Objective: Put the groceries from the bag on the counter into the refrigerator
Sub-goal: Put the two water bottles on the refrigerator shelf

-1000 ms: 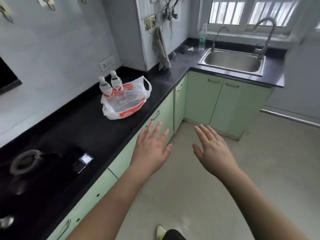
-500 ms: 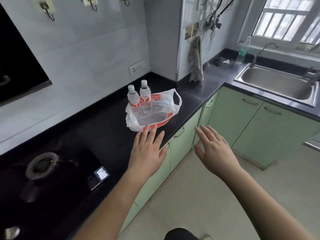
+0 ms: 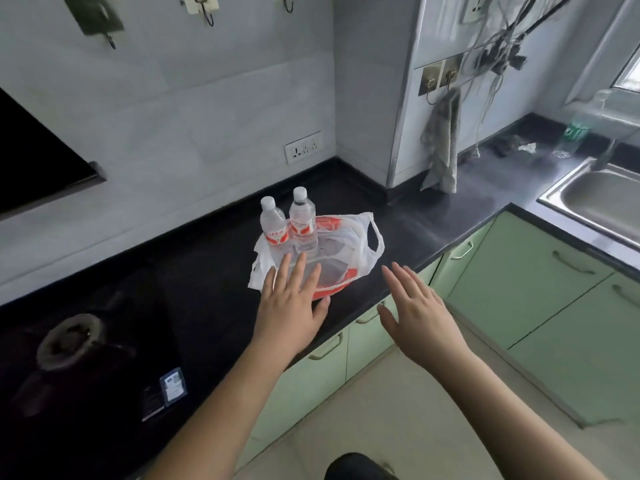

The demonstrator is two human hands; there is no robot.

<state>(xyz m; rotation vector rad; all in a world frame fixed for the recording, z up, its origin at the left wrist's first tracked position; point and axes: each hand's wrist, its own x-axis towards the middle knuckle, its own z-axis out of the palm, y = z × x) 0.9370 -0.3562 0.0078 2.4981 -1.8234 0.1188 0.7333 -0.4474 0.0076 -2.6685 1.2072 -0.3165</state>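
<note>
Groceries sit in a white and red bag (image 3: 360,244) on the black counter (image 3: 415,237), near its front edge above the green cabinets (image 3: 519,282). Left hand (image 3: 291,306) reaches over the bag's near side, palm down, fingers straight and spread, holding nothing; whether it touches the plastic is unclear. Right hand (image 3: 419,313) hovers off the counter edge, fingers straight and slightly apart, empty. Two water bottles (image 3: 302,220) stand upright, side by side, at the bag's far-left side.

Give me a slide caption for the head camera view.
Both open hands, left and right, reach toward a plastic bag holding two water bottles.
</note>
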